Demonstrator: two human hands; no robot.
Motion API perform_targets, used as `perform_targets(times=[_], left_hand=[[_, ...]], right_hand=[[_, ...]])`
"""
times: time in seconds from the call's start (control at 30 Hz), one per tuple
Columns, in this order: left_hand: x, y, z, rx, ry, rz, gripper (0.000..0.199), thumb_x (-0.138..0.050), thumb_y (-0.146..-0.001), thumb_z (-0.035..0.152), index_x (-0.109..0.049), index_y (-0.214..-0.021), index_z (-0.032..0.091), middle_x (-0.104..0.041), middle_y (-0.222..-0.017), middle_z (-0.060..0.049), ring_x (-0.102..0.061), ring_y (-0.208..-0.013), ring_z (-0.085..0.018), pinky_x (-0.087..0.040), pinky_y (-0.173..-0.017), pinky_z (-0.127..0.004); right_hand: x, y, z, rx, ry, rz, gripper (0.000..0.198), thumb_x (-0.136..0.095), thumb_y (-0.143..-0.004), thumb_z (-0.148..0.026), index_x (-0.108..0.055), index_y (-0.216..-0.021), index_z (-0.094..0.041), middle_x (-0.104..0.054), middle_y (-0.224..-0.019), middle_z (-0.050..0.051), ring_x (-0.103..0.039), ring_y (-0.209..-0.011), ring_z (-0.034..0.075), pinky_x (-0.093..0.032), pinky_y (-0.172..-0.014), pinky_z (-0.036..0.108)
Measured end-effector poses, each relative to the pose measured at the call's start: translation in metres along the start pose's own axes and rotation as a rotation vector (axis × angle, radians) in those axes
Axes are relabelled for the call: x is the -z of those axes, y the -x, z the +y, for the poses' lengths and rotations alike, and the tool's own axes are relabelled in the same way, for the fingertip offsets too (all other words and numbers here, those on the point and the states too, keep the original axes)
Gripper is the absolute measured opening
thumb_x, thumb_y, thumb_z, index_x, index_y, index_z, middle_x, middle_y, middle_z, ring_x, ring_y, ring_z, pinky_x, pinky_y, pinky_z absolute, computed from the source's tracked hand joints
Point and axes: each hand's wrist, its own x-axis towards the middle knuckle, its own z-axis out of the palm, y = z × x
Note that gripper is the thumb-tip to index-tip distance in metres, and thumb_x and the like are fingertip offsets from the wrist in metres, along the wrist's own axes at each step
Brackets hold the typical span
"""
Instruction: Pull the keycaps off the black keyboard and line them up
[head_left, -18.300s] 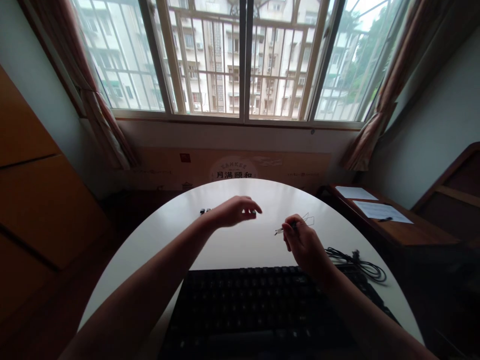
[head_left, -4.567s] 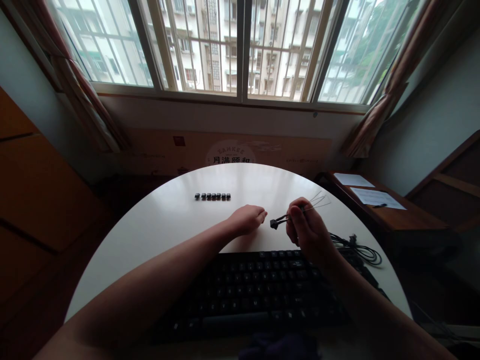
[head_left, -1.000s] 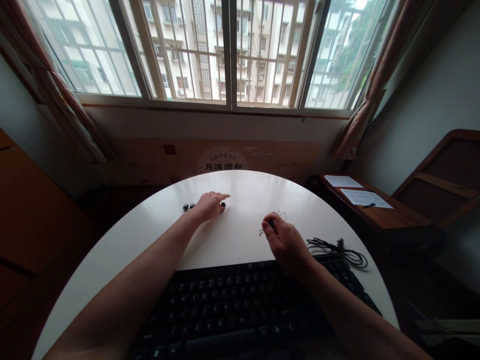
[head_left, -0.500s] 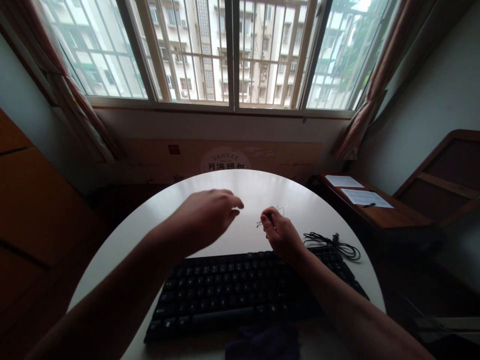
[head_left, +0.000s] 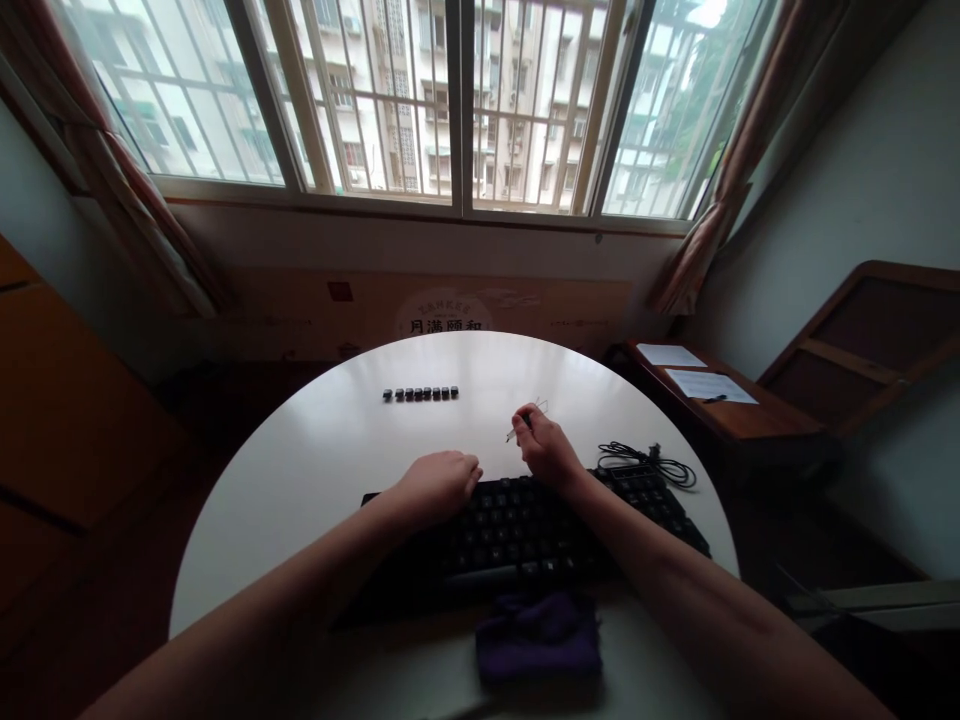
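- Since half a second ago your left hand has dropped from mid-air over the worktop to the upper left edge of the keyboard; a second ago it was out at the keycap row.
- Left hand now: fingers curled loosely, tips touching the top rows of keys. No object shows in its grip — it reads as released and resting, likely bracing the board so it does not slide.
- Right hand: grip pinched around the wire keycap puller. The handle sits between thumb and fingers, the wire loops stand clear above the knuckles and point away from you — held like a pen, so the loops stay free. No cap shows in them.
- Puller hovers just beyond the far edge of the keyboard, near its middle.
- Row of black keycaps: a neat line on the worktop, well beyond the keyboard and left of centre, caps touching or nearly so — laid in order, presumably so their sequence is kept.
- Keyboard cable lies coiled at the right end of the board, out of the way of both hands.
- Purple cloth sits bunched just in front of the keyboard, at the near edge.
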Motion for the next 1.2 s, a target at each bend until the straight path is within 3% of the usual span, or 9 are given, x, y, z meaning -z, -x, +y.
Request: perform_targets(times=[0.6,0.87,1.2], left_hand=[[0.008,-0.001,-0.016,-0.15,0.013,-0.045,0.038,-0.036,-0.095,0.039,-0.065,-0.08,0.02,-0.07,-0.086,-0.009,-0.064,-0.077,-0.023,-0.046,-0.069,-0.033],[0.02,0.006,-0.014,-0.211,0.0,-0.071,0.04,-0.036,-0.094,0.047,-0.063,-0.082,0.021,-0.07,-0.085,-0.007,-0.063,-0.073,-0.022,-0.045,-0.063,-0.032],[0.028,0.008,-0.021,-0.267,0.045,-0.154,0.03,-0.04,-0.093,0.038,-0.064,-0.086,0.022,-0.069,-0.09,-0.007,-0.063,-0.076,-0.022,-0.045,-0.066,-0.032]], right_hand=[[-0.003,0.004,-0.008,-0.048,-0.001,-0.073,0.018,-0.044,-0.096,-0.033,-0.057,-0.096,-0.021,-0.063,-0.066,0.0,-0.059,-0.061,0.017,-0.04,-0.06,0.026],[-0.004,0.003,-0.006,-0.039,-0.159,-0.177,0.015,-0.047,-0.095,-0.034,-0.054,-0.091,-0.022,-0.059,-0.064,-0.003,-0.055,-0.051,0.013,-0.042,-0.052,0.023],[-0.013,0.006,0.008,-0.183,-0.4,-0.216,0.023,-0.04,-0.095,-0.045,-0.045,-0.091,-0.022,-0.053,-0.066,-0.006,-0.049,-0.04,0.009,-0.04,-0.036,0.019]])
